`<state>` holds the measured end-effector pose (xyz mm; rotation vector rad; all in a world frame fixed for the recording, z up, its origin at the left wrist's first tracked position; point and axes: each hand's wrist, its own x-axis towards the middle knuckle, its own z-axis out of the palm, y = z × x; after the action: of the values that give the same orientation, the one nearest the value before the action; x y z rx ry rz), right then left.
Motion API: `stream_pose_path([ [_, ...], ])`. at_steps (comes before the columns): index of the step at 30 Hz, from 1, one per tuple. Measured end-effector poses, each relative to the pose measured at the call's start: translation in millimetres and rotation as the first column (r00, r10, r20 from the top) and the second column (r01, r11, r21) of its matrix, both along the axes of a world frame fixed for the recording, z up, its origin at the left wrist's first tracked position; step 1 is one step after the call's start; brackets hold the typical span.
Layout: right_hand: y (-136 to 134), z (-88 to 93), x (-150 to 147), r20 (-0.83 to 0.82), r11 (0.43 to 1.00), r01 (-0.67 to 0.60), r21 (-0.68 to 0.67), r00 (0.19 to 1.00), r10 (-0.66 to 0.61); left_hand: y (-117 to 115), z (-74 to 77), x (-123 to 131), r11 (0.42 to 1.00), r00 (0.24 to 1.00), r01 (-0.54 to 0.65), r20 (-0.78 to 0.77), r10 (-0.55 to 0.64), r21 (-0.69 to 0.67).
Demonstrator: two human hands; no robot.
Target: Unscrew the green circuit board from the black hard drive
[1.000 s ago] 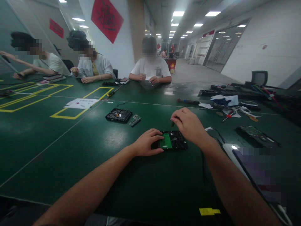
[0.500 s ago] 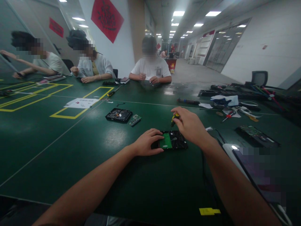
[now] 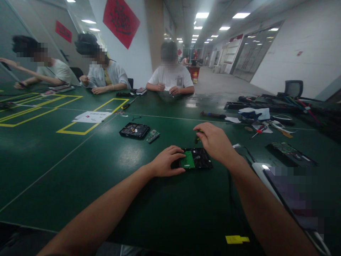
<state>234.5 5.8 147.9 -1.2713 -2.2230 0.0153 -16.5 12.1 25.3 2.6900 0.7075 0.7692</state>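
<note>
Centrally on dark green desk (image 3: 106,185): flat black hard drive (image 3: 203,160), bright green circuit board (image 3: 188,160) on its left half facing up. Left hand (image 3: 166,161) curled over drive's left end, fingertips pressing at board edge, pinning it down. Right hand (image 3: 214,142) clenched round small yellow-and-black screwdriver (image 3: 197,137), upright just above drive's far edge; tip hidden. Farther left, well apart: second opened black drive (image 3: 134,130), loose green board (image 3: 153,136) just beside it.
</note>
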Motion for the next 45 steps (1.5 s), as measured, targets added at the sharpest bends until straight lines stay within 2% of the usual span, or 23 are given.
stream_pose_path([
  [4, 0, -2.5, -1, -0.011, 1.000, 0.002, 0.006, 1.000, -0.002, -1, 2.2, 0, 1.000, 1.000, -0.001, -0.007, 0.001, -0.005],
  [10, -5, 4.3, -3, -0.023, 1.000, 0.006, 0.008, 1.000, -0.006, -1, 0.9, 0, 1.000, 1.000, -0.007, -0.017, 0.007, 0.005],
  [18, -3, 2.5, 0, -0.051, 0.999, -0.040, -0.015, 0.998, 0.040, -2, 2.4, 1, 1.000, 1.000, -0.007, -0.011, 0.007, 0.004],
  [29, -6, 7.3, -3, 0.020, 0.994, 0.102, 0.028, 0.995, -0.102, -2, 3.2, 1, 1.000, 1.000, -0.003, -0.016, 0.003, 0.004],
  [37, -5, 4.7, -2, -0.061, 1.000, -0.028, -0.005, 0.998, 0.028, -2, 1.5, 0, 1.000, 1.000, -0.002, -0.019, 0.002, 0.010],
  [40, -4, 4.8, -2, -0.099, 1.000, -0.006, -0.027, 0.995, 0.004, -2, 2.2, 0, 1.000, 1.000, -0.007, -0.017, 0.007, 0.001],
  [45, -4, 8.4, -2, -0.035, 0.999, 0.028, -0.016, 0.999, -0.029, -2, 2.4, 0, 1.000, 1.000, -0.016, -0.020, 0.015, -0.014],
])
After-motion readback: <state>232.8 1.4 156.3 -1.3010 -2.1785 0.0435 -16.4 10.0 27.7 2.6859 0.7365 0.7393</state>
